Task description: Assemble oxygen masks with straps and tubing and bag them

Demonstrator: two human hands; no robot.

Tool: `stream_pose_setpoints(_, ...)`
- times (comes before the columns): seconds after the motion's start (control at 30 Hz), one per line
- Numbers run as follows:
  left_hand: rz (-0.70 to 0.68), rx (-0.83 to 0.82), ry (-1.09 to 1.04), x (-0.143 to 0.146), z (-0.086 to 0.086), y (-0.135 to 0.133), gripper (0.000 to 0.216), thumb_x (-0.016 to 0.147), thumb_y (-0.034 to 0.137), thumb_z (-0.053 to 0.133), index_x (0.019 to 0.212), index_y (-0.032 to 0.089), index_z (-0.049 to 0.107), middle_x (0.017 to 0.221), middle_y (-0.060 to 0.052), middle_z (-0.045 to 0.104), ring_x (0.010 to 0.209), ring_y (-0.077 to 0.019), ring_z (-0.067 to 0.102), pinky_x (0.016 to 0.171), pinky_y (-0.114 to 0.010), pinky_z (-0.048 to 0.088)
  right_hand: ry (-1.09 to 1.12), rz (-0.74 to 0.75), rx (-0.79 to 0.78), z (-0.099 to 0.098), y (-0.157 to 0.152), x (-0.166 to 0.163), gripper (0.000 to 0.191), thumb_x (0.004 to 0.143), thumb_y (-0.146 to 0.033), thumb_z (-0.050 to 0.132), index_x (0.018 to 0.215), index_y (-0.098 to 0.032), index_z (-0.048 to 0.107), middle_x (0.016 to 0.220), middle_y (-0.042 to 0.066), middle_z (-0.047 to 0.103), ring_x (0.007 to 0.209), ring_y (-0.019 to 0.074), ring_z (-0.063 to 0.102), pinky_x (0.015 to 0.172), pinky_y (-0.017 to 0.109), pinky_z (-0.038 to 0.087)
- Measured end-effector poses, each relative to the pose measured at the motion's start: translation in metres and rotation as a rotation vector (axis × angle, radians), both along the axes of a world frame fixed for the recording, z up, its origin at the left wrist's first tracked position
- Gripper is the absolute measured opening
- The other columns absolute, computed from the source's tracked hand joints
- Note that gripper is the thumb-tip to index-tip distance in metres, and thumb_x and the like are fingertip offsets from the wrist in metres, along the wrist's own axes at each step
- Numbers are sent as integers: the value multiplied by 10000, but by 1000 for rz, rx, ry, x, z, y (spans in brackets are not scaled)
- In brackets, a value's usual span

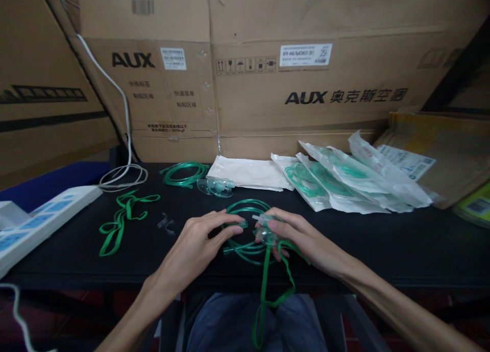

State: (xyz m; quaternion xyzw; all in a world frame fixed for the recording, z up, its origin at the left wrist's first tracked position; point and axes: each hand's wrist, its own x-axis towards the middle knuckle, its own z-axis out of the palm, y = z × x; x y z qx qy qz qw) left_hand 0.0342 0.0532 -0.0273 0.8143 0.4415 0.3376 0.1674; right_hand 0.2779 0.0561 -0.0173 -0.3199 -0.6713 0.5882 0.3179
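Observation:
My left hand (201, 240) pinches the end of a coiled green tube (247, 203) between thumb and fingertips. The rest of the coil lies on the black table between my hands. My right hand (300, 234) is closed on a clear oxygen mask (266, 235), whose pale connector points left at the tube end, a small gap apart. From this mask a green elastic strap (264, 285) hangs over the table's front edge above my lap. Some fingers of my right hand are hidden behind the mask.
Behind lie another green tube coil (184, 174), a second clear mask (217, 187) and a flat white package (248, 173). Several tube packs (340, 181) overlap at right. At left are a loose green strap (120, 219), small clear pieces (164, 222) and a power strip (49, 217). Cardboard (248, 102) stands behind.

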Motion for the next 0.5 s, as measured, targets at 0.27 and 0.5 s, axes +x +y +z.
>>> stream_pose_setpoints(0.27, -13, 42, -30, 5, 3, 2, 133, 947, 350, 641, 1044, 310, 723, 1079, 67, 755, 1157, -190, 650, 1003, -286, 468, -116, -26, 143, -3, 3, 1, 291, 975, -452, 575, 1030, -187, 681, 988, 35, 680, 882, 153, 609, 702, 233, 476)
stream_pose_setpoints(0.5, -82, 93, -40, 7, 3, 3, 134, 977, 290, 603, 1058, 276, 708, 1064, 43, 731, 1029, -145, 648, 963, -254, 453, -128, -68, 172, -1, 2, -4, 222, 958, -368, 586, 944, -169, 683, 903, 20, 651, 769, 130, 584, 620, 204, 478)
